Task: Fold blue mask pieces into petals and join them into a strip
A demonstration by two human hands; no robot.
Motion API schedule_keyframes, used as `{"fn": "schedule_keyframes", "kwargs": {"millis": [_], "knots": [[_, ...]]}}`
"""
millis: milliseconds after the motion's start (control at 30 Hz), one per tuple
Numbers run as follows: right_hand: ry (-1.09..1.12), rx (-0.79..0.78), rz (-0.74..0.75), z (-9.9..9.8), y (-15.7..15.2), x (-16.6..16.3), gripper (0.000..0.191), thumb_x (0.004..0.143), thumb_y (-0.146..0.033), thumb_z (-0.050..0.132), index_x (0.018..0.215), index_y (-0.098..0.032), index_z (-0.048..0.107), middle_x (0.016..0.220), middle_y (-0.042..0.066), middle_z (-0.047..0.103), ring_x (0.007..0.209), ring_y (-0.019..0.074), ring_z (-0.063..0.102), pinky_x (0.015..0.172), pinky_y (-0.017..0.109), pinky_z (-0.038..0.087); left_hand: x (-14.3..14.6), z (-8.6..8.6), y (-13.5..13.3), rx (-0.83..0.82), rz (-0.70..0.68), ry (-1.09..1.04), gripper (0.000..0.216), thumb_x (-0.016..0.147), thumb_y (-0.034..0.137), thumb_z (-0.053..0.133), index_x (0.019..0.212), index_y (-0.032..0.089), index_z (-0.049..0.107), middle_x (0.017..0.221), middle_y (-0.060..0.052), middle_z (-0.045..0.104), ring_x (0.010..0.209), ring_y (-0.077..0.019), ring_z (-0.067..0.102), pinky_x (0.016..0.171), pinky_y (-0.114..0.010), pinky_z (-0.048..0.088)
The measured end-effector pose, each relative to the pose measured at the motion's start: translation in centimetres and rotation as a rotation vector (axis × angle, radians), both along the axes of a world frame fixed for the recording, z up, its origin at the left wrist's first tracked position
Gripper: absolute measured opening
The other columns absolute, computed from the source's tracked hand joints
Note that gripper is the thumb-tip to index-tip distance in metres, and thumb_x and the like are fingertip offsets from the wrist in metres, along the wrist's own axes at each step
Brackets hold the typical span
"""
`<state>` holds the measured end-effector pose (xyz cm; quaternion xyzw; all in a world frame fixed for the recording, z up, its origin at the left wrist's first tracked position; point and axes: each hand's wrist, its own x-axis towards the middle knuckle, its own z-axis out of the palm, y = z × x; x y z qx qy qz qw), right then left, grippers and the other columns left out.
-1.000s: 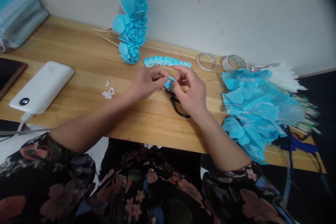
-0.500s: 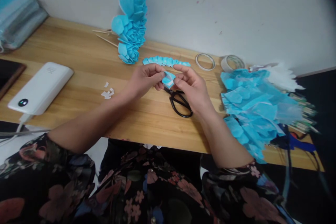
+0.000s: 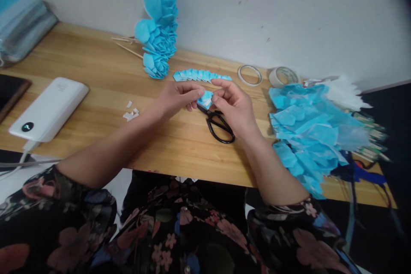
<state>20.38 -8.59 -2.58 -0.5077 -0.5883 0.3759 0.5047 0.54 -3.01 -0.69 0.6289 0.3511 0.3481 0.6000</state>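
My left hand [image 3: 178,98] and my right hand [image 3: 236,109] meet over the wooden table [image 3: 96,81], both pinched on one small folded blue paper petal [image 3: 205,99]. Black scissors [image 3: 218,125] lie on the table just under my right hand, partly hidden by it. Beyond my fingers lies a row of folded blue petals [image 3: 201,75]. A tall cluster of blue paper petals on sticks [image 3: 157,30] leans against the wall behind.
A white power bank [image 3: 48,109] with a cable sits at the left, beside a dark phone [image 3: 9,94]. Small white paper scraps [image 3: 131,113] lie near my left wrist. Two tape rolls [image 3: 250,75] and a heap of blue paper pieces [image 3: 308,128] fill the right side.
My right hand has drawn back toward the right, uncovering the scissors. The blue petal has shifted slightly between my fingertips and now shows more fully.
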Motion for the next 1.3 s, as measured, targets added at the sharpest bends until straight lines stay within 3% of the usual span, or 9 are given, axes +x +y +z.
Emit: {"fn": "schedule_keyframes", "kwargs": {"millis": [167,333,533,700,900,1033,1133,1300], "knots": [[-0.015,0.002,0.011,-0.1,0.0,0.0,0.034,0.097,-0.042,0.071,0.128,-0.03,0.068,0.084,-0.003,0.071,0.074,0.0158,0.067,0.071,0.033,0.06,0.0,0.0,0.0,0.023,-0.005,0.027,0.017,0.095,0.028,0.077,0.084,0.014,0.076,0.064,0.001,0.068,0.058,-0.008,0.061,0.059,-0.017,0.052],[-0.02,0.006,0.008,0.3,-0.3,0.0,0.027,0.1,-0.043,0.068,0.123,-0.03,0.073,0.084,-0.002,0.071,0.076,0.0171,0.069,0.075,0.035,0.063,0.1,-0.1,0.1,0.021,-0.003,0.02,0.029,0.097,0.031,0.076,0.074,0.014,0.07,0.06,0.0,0.066,0.055,-0.0069,0.06,0.056,-0.016,0.049],[-0.173,0.131,-0.06,1.4,-0.8,-0.1,0.026,0.102,-0.045,0.064,0.116,-0.027,0.077,0.111,0.003,0.08,0.1,0.0207,0.075,0.083,0.036,0.064,0.3,-1.0,0.5,0.041,-0.009,0.014,0.038,0.096,0.042,0.078,0.072,0.014,0.069,0.059,-0.001,0.067,0.053,-0.0073,0.06,0.053,-0.017,0.049],[-0.402,0.309,-0.084,1.3,-0.9,-0.5,0.013,0.093,-0.027,0.071,0.104,-0.025,0.079,0.101,0.004,0.081,0.093,0.02,0.074,0.082,0.035,0.062,0.3,-1.2,0.5,0.071,-0.032,0.018,0.044,0.095,0.049,0.079,0.07,0.015,0.068,0.059,0.0,0.066,0.053,-0.0071,0.059,0.053,-0.016,0.049],[-0.332,0.213,-0.131,1.1,-0.9,-0.7,0.016,0.099,-0.028,0.064,0.101,-0.023,0.08,0.096,0.002,0.082,0.083,0.0168,0.073,0.078,0.032,0.059,0.3,-0.7,0.3,0.072,-0.057,-0.015,0.051,0.097,0.06,0.074,0.073,0.015,0.067,0.064,-0.003,0.07,0.056,-0.0082,0.063,0.055,-0.017,0.051],[-0.28,0.179,-0.146,1.2,-0.8,-0.7,0.016,0.098,-0.029,0.065,0.095,-0.023,0.079,0.09,0.001,0.081,0.078,0.0162,0.072,0.076,0.031,0.058,0.4,-0.7,0.3,-0.012,-0.061,0.001,0.034,0.091,0.042,0.084,0.078,0.015,0.067,0.069,-0.002,0.074,0.058,-0.0083,0.065,0.057,-0.017,0.052],[-0.285,0.157,-0.152,1.2,-0.8,-0.7,0.016,0.098,-0.032,0.065,0.093,-0.024,0.078,0.088,0.001,0.081,0.076,0.0163,0.07,0.073,0.031,0.057,0.4,-0.6,0.3,-0.059,-0.064,0.01,0.02,0.091,0.026,0.081,0.08,0.015,0.068,0.068,-0.001,0.073,0.057,-0.0084,0.065,0.057,-0.018,0.052],[-0.28,0.127,-0.134,1.2,-0.9,-0.5,0.028,0.104,-0.045,0.06,0.095,-0.025,0.077,0.082,0.0,0.076,0.072,0.0163,0.068,0.07,0.031,0.055,0.4,-0.2,0.2,-0.059,-0.04,0.01,0.017,0.093,0.02,0.076,0.079,0.014,0.068,0.065,0.0,0.071,0.056,-0.0082,0.064,0.058,-0.018,0.054]]}}
